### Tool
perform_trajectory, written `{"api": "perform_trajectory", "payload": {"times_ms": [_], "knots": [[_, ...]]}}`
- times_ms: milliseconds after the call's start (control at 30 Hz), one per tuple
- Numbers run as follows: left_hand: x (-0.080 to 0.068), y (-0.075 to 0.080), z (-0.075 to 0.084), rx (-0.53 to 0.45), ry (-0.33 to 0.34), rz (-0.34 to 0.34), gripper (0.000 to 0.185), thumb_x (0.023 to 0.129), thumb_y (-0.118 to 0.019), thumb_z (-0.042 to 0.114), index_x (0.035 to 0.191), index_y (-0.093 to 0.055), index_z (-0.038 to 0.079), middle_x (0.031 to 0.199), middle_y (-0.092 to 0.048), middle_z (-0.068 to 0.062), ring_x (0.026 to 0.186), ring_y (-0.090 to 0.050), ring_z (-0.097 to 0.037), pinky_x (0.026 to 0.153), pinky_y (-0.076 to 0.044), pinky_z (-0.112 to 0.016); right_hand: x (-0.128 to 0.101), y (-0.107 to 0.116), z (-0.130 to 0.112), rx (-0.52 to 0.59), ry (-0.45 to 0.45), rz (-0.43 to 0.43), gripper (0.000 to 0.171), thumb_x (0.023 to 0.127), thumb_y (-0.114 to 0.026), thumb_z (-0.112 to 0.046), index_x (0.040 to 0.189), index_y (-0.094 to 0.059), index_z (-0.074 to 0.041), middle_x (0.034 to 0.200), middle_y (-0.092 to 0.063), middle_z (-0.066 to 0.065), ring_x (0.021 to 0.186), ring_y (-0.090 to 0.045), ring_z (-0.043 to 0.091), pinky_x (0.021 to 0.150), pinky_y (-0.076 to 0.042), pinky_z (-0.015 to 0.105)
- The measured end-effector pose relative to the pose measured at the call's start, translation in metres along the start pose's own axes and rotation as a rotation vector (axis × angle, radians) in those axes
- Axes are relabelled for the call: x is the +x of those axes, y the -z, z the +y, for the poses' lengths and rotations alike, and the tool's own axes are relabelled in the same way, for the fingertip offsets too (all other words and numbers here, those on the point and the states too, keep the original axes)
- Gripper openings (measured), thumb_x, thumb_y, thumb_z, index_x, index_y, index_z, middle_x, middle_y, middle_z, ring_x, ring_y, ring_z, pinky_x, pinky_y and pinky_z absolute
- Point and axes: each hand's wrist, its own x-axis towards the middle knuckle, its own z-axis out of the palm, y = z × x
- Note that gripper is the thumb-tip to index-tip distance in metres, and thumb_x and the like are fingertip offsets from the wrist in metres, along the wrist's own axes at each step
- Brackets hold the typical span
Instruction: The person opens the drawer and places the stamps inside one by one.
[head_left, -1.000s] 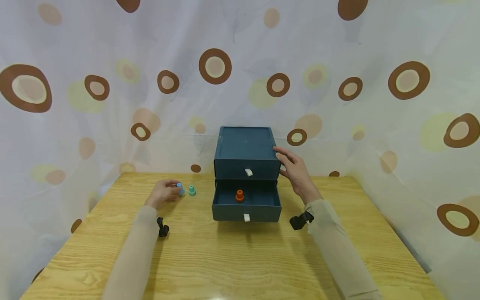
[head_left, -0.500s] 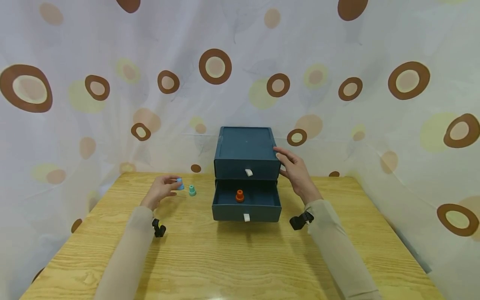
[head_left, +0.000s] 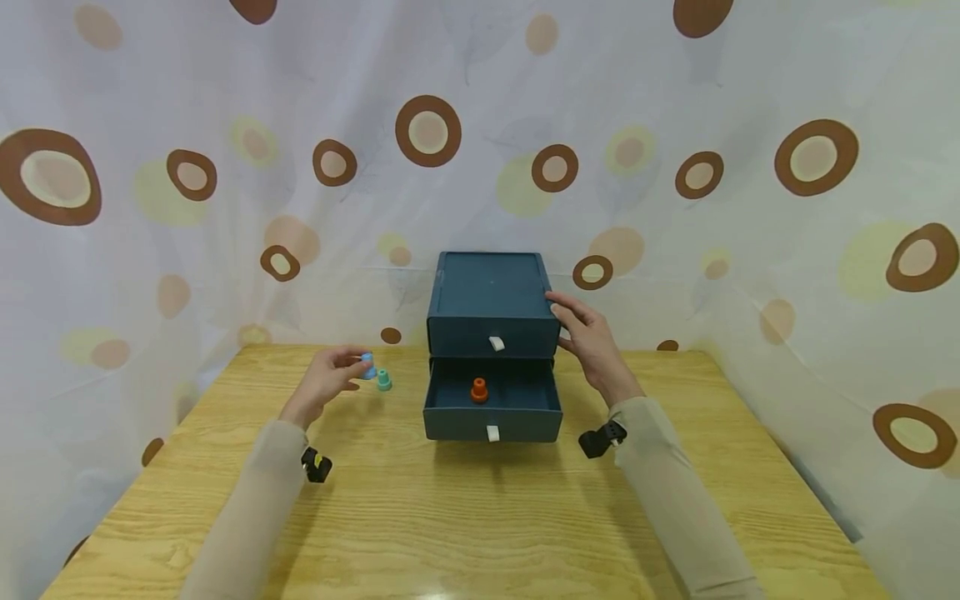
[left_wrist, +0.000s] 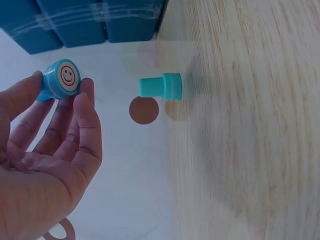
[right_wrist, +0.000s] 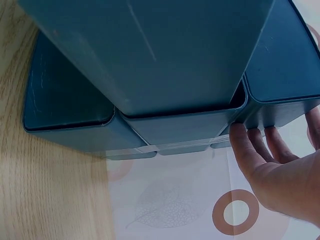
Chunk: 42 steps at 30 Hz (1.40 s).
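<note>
A dark blue two-drawer box (head_left: 491,300) stands at the far middle of the wooden table (head_left: 465,517). Its lower drawer (head_left: 492,408) is pulled out, with an orange stamp (head_left: 479,389) inside. My left hand (head_left: 330,379) pinches a light blue stamp (head_left: 367,365) (left_wrist: 60,80) with a smiley face, lifted off the table. A teal stamp (head_left: 384,380) (left_wrist: 161,86) stands on the table just right of it. My right hand (head_left: 588,342) (right_wrist: 272,165) rests with straight fingers against the box's right side.
A spotted curtain (head_left: 187,208) hangs close behind and around the table. The table's near half shows bare wood. Black wrist cameras (head_left: 600,440) sit on both sleeves.
My left hand has lifted the light blue stamp off the table and moved it slightly up and to the right. The right hand has stayed on the box.
</note>
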Motion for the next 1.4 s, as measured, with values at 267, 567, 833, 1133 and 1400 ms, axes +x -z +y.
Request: {"api": "perform_trajectory", "payload": {"times_ms": [267, 567, 833, 1133, 1400], "knots": [[-0.011, -0.003, 0.011, -0.016, -0.030, 0.020, 0.045, 0.099, -0.060, 0.030, 0.136, -0.055, 0.004, 0.121, -0.063, -0.018, 0.105, -0.064, -0.031, 0.093, -0.052, -0.052, 0.003, -0.002, 0.000, -0.007, 0.004, -0.003, 0.047, 0.103, -0.050, -0.038, 0.146, -0.049, -0.020, 0.161, -0.029, 0.001, 0.149, -0.026, 0.026, 0.116, -0.029, 0.054], [-0.015, -0.024, 0.023, -0.069, -0.063, 0.060, 0.046, 0.096, -0.065, 0.029, 0.132, -0.058, 0.001, 0.108, -0.065, -0.007, 0.090, -0.064, -0.015, 0.075, -0.056, -0.027, -0.001, 0.002, 0.002, -0.011, 0.003, 0.005, 0.047, 0.102, -0.052, -0.039, 0.145, -0.050, -0.021, 0.160, -0.030, 0.001, 0.148, -0.028, 0.026, 0.116, -0.030, 0.054], [-0.019, -0.037, 0.029, -0.131, -0.116, 0.118, 0.039, 0.092, -0.070, 0.032, 0.119, -0.066, 0.004, 0.092, -0.068, 0.007, 0.081, -0.065, -0.010, 0.072, -0.055, -0.029, -0.001, 0.001, 0.002, -0.016, 0.019, 0.004, 0.047, 0.102, -0.051, -0.040, 0.145, -0.050, -0.020, 0.160, -0.030, 0.003, 0.148, -0.028, 0.027, 0.116, -0.030, 0.056], [-0.023, -0.050, 0.038, -0.214, -0.145, 0.166, 0.037, 0.091, -0.071, 0.031, 0.118, -0.067, 0.006, 0.088, -0.070, 0.009, 0.079, -0.065, -0.009, 0.068, -0.054, -0.026, 0.001, -0.001, 0.001, -0.024, 0.021, -0.002, 0.048, 0.103, -0.050, -0.039, 0.146, -0.048, -0.019, 0.160, -0.030, 0.002, 0.148, -0.027, 0.027, 0.115, -0.031, 0.055], [-0.026, -0.066, 0.053, -0.238, -0.188, 0.151, 0.036, 0.091, -0.072, 0.027, 0.117, -0.068, 0.003, 0.085, -0.070, 0.010, 0.083, -0.062, -0.015, 0.069, -0.053, -0.029, -0.001, 0.000, -0.001, -0.007, 0.015, -0.013, 0.048, 0.104, -0.048, -0.035, 0.148, -0.045, -0.015, 0.161, -0.028, 0.004, 0.149, -0.026, 0.028, 0.117, -0.028, 0.055]]}}
